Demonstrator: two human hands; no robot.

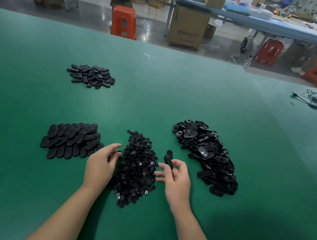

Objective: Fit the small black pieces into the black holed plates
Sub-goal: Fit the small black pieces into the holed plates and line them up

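Green bench [157,98]: R fingers [172,167] clamp holed plate [168,160]; L fingers [114,148] pinch small piece [119,151].

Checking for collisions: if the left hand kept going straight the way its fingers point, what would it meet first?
Probably the heap of small black pieces: the left hand's fingers point up and right at its upper edge, though height above it is unclear.

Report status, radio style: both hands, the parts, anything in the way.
Right hand grips one black plate. Left hand pinches a small black piece at the centre pile. Holed plates pile right. Nothing between the hands.
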